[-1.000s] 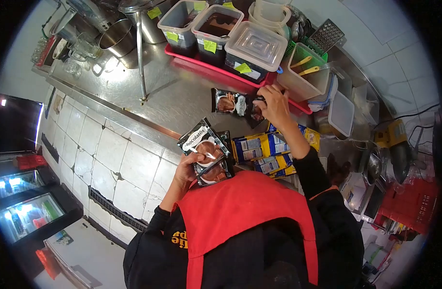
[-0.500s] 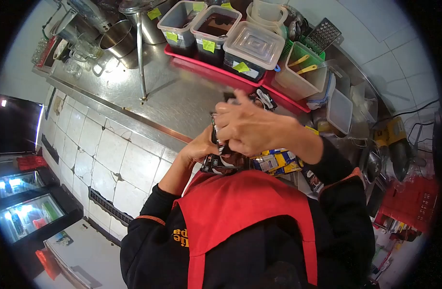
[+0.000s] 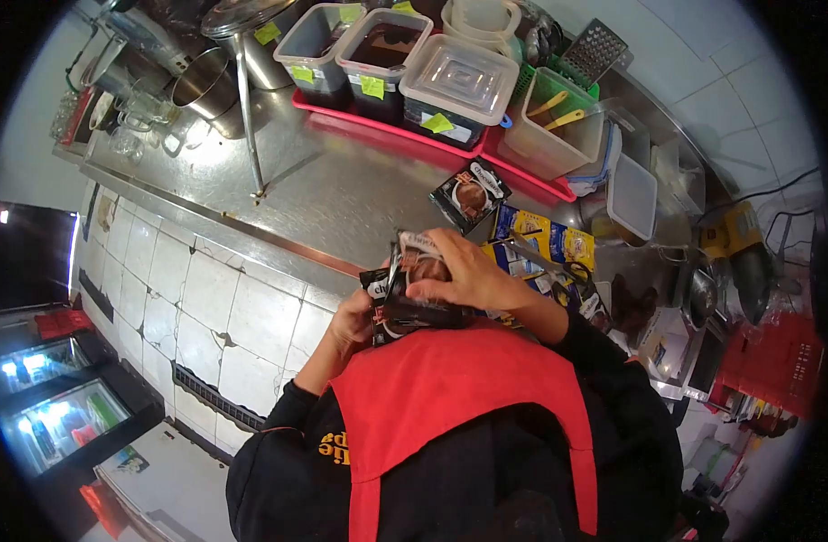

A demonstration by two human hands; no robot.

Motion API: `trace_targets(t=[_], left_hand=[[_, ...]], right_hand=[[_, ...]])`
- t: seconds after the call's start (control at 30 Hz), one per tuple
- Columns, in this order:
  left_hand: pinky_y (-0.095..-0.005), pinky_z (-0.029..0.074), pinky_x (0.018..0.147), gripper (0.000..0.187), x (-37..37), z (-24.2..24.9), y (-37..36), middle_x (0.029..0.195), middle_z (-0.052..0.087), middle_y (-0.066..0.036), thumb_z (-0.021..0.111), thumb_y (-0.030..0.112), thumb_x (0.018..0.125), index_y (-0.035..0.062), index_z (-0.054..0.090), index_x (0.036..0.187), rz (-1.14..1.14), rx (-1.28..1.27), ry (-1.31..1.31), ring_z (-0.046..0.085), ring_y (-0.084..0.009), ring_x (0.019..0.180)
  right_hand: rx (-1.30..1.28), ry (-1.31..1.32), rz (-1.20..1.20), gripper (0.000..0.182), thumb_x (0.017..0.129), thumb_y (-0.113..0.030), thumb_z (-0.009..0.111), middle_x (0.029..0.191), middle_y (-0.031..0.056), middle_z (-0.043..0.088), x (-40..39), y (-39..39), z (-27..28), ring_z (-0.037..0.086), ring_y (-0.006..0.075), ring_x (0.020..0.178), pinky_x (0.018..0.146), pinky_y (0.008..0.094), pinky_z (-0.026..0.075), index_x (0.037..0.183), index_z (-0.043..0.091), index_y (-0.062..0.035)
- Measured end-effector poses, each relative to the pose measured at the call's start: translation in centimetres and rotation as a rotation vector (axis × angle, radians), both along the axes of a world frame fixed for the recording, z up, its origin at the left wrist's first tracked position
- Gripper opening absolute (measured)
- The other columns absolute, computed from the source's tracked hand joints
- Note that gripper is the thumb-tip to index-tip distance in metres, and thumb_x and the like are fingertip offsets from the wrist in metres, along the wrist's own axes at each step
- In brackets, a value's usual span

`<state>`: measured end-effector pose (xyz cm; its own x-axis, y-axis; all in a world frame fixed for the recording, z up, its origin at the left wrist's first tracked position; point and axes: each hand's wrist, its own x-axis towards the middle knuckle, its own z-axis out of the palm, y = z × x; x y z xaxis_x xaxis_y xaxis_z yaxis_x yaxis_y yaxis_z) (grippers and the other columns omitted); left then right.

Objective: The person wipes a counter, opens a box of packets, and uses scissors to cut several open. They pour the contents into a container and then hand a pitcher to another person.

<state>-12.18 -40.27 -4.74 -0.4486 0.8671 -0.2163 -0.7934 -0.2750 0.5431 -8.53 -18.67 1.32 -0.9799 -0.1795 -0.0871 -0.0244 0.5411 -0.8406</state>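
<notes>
Close to the red apron, my left hand (image 3: 349, 321) is closed on black chocolate drink sachets (image 3: 378, 287) at their left edge. My right hand (image 3: 468, 275) grips a further black sachet (image 3: 418, 262) from the right, its thumb across the front; this one overlaps those in the left hand. Past the right hand, another chocolate sachet (image 3: 471, 196) with a cup picture lies on the steel counter. Blue and yellow packets (image 3: 531, 230) lie nearer, with scissors (image 3: 576, 271) on top of them.
Tubs of dark liquid (image 3: 384, 45) and a lidded tub (image 3: 459, 77) stand on a red tray (image 3: 391, 135) at the back. A container with yellow-handled utensils (image 3: 558, 135) is to their right. A metal rod (image 3: 249, 135) and steel pot (image 3: 206, 86) stand left. Tiled floor (image 3: 215, 298) lies beyond the counter edge.
My right hand has come down and toward me, showing the sachet in its grip. A chocolate sachet on the counter, partly hidden before, now shows fully. The scissors and packets are more visible.
</notes>
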Motion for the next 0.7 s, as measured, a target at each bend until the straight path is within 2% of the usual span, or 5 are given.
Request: trace_targets(t=[0.07, 0.27, 0.43, 0.5, 0.7], left_hand=[[-0.0347, 0.047, 0.084, 0.071, 0.6, -0.1, 0.5, 0.118, 0.050, -0.013, 0.066, 0.032, 0.074, 0.0049, 0.032, 0.129, 0.069, -0.037, -0.498, 0.055, -0.0252, 0.101], [-0.0328, 0.048, 0.080, 0.060, 0.9, -0.6, 0.2, 0.109, 0.055, -0.011, 0.061, 0.036, 0.073, 0.0036, 0.043, 0.120, 0.010, -0.292, -0.029, 0.056, -0.0218, 0.097], [-0.0320, 0.047, 0.078, 0.052, 0.9, -0.9, 0.1, 0.099, 0.057, -0.010, 0.059, 0.009, 0.064, -0.0014, 0.046, 0.113, 0.011, -0.239, -0.085, 0.056, -0.0208, 0.091], [-0.0324, 0.047, 0.079, 0.056, 1.2, -3.2, -0.2, 0.099, 0.056, -0.010, 0.060, 0.006, 0.061, -0.0016, 0.045, 0.114, 0.016, -0.233, -0.099, 0.056, -0.0213, 0.090], [-0.0357, 0.047, 0.082, 0.056, 0.8, -1.2, 1.1, 0.101, 0.056, -0.014, 0.056, 0.004, 0.061, -0.0029, 0.044, 0.115, 0.021, -0.175, -0.022, 0.057, -0.0243, 0.092]], right_hand=[[0.249, 0.122, -0.008, 0.080, 0.065, -0.051, 0.068, 0.099, 0.0212, 0.046, 1.1, -1.1, 0.6, 0.047, 0.0359, 0.095, 0.082, 0.0405, 0.039, 0.116, 0.040, 0.0034], [0.349, 0.075, -0.086, 0.087, 0.062, -0.048, 0.072, 0.102, 0.0229, 0.040, 1.9, -2.5, 2.0, 0.040, 0.0347, 0.096, 0.083, 0.0441, 0.036, 0.122, 0.036, 0.0030], [-0.354, -0.204, -0.152, 0.055, 0.073, -0.031, 0.067, 0.100, 0.0189, 0.058, -1.3, 4.5, 1.7, 0.060, 0.0258, 0.085, 0.074, 0.0346, 0.047, 0.114, 0.049, 0.0005], [0.464, -0.066, -0.396, 0.053, 0.068, -0.044, 0.066, 0.095, 0.0179, 0.058, -3.4, 8.1, -1.6, 0.058, 0.0302, 0.086, 0.072, 0.0408, 0.047, 0.092, 0.061, 0.0024], [0.833, -0.060, -0.614, 0.054, 0.063, -0.041, 0.069, 0.102, 0.0259, 0.051, -3.5, 8.8, -6.6, 0.038, 0.0407, 0.111, 0.084, 0.0502, 0.039, 0.089, 0.058, 0.0043]])
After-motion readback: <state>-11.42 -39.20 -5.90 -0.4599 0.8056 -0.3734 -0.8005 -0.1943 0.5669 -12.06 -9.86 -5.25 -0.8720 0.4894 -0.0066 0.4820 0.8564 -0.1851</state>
